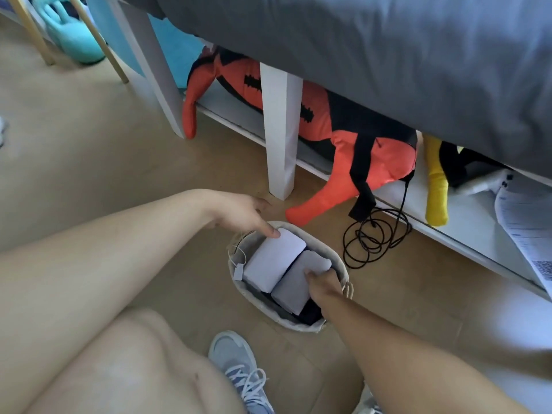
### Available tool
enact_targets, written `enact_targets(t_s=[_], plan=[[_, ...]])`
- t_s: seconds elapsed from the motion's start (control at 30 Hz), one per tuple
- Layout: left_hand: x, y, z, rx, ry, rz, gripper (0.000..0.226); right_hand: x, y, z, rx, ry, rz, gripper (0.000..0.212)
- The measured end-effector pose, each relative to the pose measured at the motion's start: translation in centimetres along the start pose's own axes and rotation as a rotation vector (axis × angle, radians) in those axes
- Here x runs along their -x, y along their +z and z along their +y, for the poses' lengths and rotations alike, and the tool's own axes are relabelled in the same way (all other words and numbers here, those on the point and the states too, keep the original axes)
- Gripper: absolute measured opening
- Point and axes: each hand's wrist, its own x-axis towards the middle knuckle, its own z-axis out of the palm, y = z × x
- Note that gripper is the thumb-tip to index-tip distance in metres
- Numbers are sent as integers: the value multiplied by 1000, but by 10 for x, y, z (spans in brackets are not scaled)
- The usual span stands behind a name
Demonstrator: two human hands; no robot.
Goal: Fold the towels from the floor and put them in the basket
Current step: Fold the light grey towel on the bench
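Clearly, head view: a person crouches over a small basket (288, 319) on the wooden floor (119, 162), beside a bed (388, 55).
Left hand (239, 213): reaches across the far rim with fingers straight; one fingertip touches the far corner of the left towel (273, 265), by my reading to hold it flat and keep it from shifting.
Right hand (324, 283): down inside the near-right side of the basket, fingers curled around the edge of the right towel (298, 282), apparently tucking it in next to the first.
Why held so: the basket is snug, so one hand steadies while the other seats the fold; that is a judgement.
Basket contents: two pale folded towels lying side by side and touching, over something dark at the near end that I cannot identify; a small tag (238, 271) on a string hangs at the left rim.
Task progress: both visible towels are already in the basket; no loose towel shows on the floor in this view.
Surroundings: an orange and black plush toy (358, 150) lies under the bed, a coiled black cable (373, 234) lies near the basket, and a grey shoe (236, 363) is just below it.
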Motion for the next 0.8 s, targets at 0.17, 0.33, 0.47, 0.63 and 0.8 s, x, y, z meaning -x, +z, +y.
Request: enact_targets(t_s=[0.17,0.33,0.47,0.63,0.8], plan=[[0,0,5,-28,6,-2,89,4,6,0,32,-141,112,69],[1,2,10,-36,8,-2,86,6,-4,-1,-42,-38,53,53],[3,1,10,-30,-1,7,87,2,-9,-1,-121,33,19,48],[6,2,5,-25,-17,-4,88,3,-9,-2,-133,122,-30,41],[8,2,5,-20,-24,2,85,16,-9,-5,-22,48,40,58]])
